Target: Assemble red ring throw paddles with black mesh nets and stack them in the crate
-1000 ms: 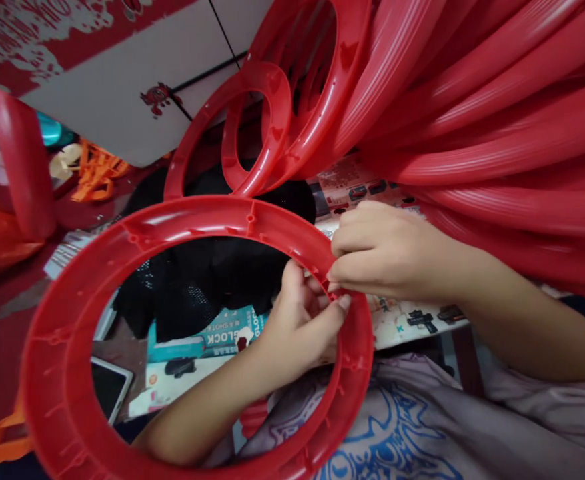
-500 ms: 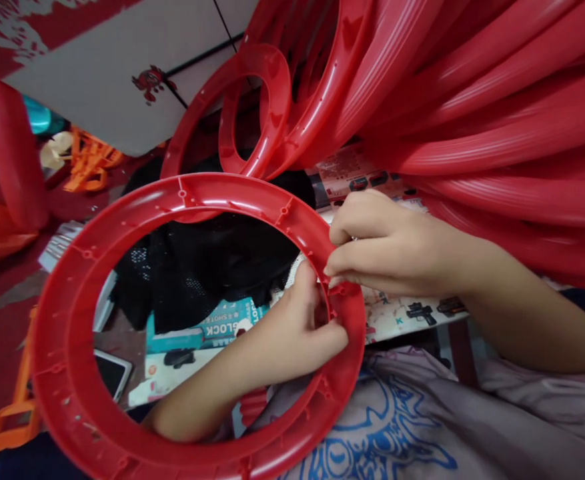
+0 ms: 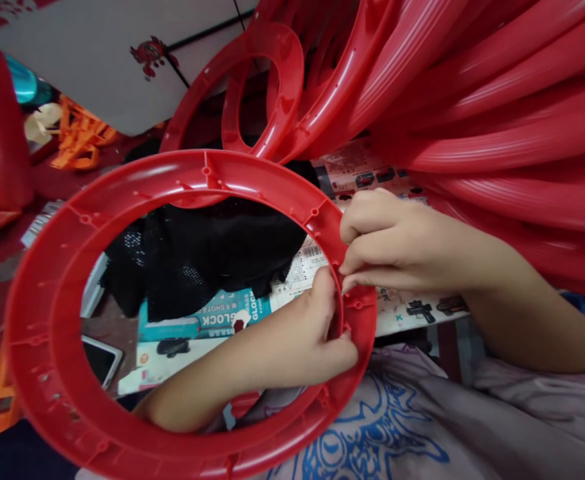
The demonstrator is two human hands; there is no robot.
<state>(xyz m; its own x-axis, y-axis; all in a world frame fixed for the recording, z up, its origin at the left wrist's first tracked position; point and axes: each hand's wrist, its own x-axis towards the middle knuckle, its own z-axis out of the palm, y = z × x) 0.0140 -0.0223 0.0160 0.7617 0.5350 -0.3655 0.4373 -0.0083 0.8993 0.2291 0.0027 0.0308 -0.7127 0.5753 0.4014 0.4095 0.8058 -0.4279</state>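
far off to the left of the fingers there's a heap of orange plastic bits (image 3: 79, 137), well apart from anything being handled. The main thing is the big red ring (image 3: 47, 287), held up tilted in front of the person's chest with its ribbed inner face toward the camera. Through the hole, left of the fingers, you can see a black mesh cloth (image 3: 212, 253), a teal box (image 3: 207, 320) just below it and a dark flat screen (image 3: 99, 360) further down-left. The left hand (image 3: 307, 340) comes up through the hole, thumb on the ring's face and the other fingers hooked behind the inner edge, so it's clamped on the ring. Right above it, touching, is the right hand (image 3: 392, 250), fingers bunched together with the tips pressed onto that same inner edge by a little peg. I can't tell if something tiny is pinched in there. My read is the left hand is just steadying while the right fiddles with that one spot on the rim, and whatever comes after calls for a firm hold and careful fingertip pressure, not force. Under the right hand's fingers lies a printed sheet (image 3: 407, 310), and up and to the right leans a stack of red rings (image 3: 497, 120)
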